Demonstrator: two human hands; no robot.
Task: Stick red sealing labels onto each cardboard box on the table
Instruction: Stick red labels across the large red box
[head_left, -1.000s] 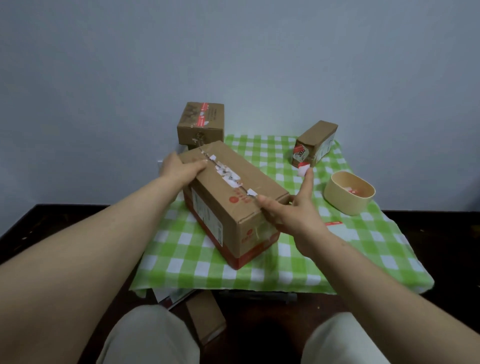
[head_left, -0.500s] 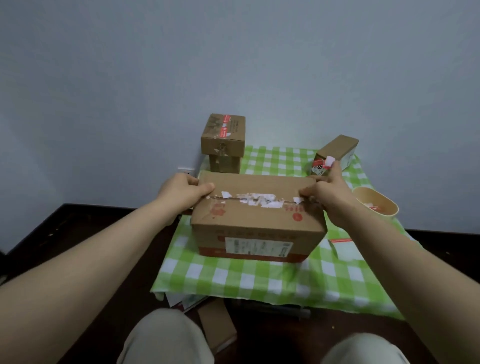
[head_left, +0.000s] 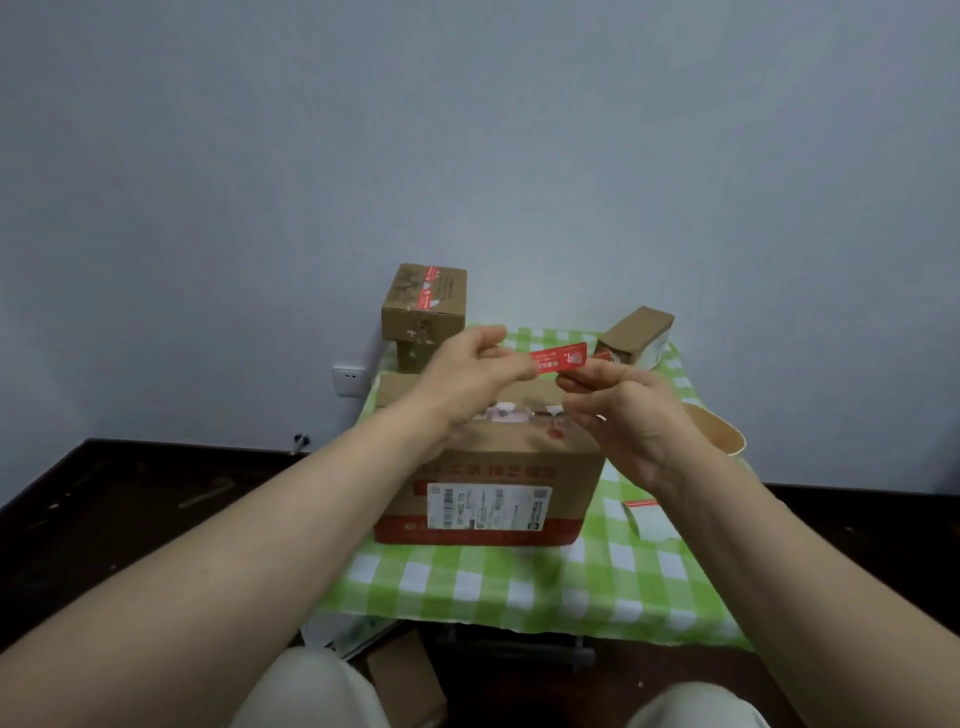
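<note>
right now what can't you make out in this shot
Head view only:
- Top seam of the big box: covered by the left hand and right hand.
- Print on the red label: too small and blurred.
- Inside of the tan bowl: hidden by the right wrist.
- Lower box behind: mostly hidden by the left hand.

You've got a red label with white print, brown cardboard boxes: the big box has a red band and white sticker. Green-and-white checked cloth, tan bowl, pale grey-blue wall.
</note>
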